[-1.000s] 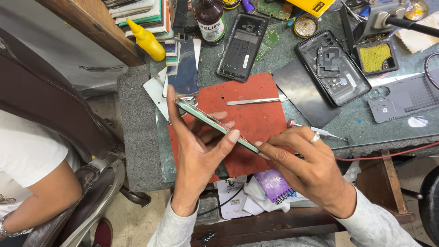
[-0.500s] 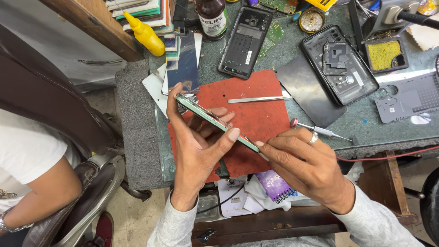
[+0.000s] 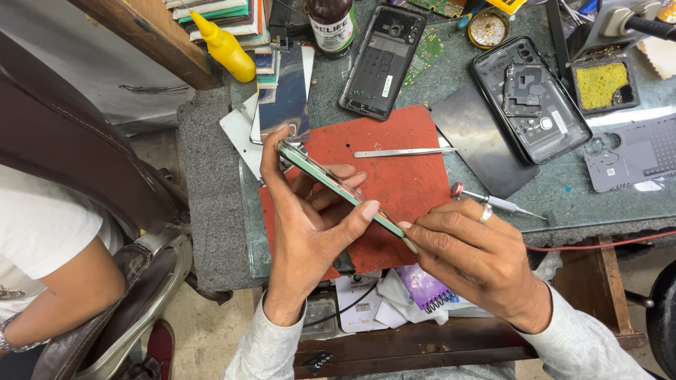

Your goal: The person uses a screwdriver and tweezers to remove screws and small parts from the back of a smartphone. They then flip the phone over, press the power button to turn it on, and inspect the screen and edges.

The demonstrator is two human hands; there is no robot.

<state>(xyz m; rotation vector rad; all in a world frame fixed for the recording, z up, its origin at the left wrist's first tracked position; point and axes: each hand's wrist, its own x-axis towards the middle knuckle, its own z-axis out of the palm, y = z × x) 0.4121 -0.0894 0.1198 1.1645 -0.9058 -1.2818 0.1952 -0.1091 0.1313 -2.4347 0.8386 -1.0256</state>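
- Green-edged phone (image 3: 331,184) sits on its edge above the red mat (image 3: 394,176), tilted from far left down to near right, gripped in both hands.
- Left hand (image 3: 310,225) wraps around it from below, thumb on the far end and index fingertip pressed on the upper edge; a firm, closed grip.
- Right hand (image 3: 472,253) pinches the near-right corner with closed fingers; it may hold a thin pick at the seam, but I cannot tell.
- Phone looks closed along the edge on view, so opening seems barely begun.
- On the worktop (image 3: 563,197) lie tweezers (image 3: 405,151), a small screwdriver (image 3: 496,204), two stripped phone backs (image 3: 384,60) and a yellow bottle (image 3: 225,46).
- Another person's arm (image 3: 63,281) rests at the left.
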